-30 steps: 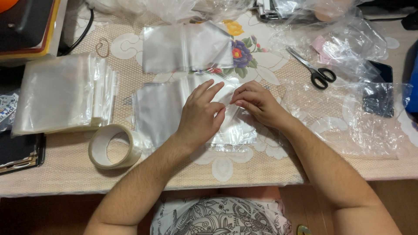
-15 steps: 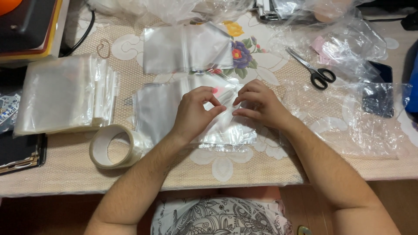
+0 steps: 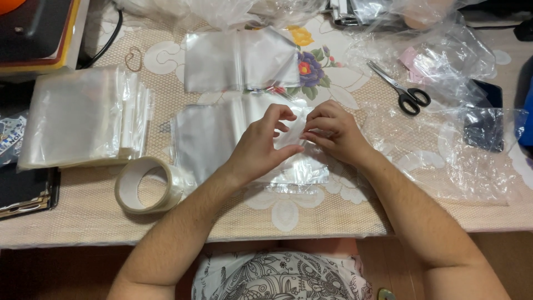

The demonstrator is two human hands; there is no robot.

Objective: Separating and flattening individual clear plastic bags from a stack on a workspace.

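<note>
Both hands pinching at a clear bag mid-tabletop.

Left edge: bag stack squared up, within easy reach, likely the supply. Tape roll lies flat near the front edge, just left of the left forearm. Left hand rests on the clear bag, thumb and forefinger curled toward each other, tips nearly closed over the film, apparently pinning it flat. Right hand meets it from the other side, fingers together and nipped on the bag's edge; can't tell if anything is inside. Second flat bag sits toward the back edge, apart from the work. Scissors lie shut at the right, out of the way, with crumpled plastic toward the right edge.
</note>
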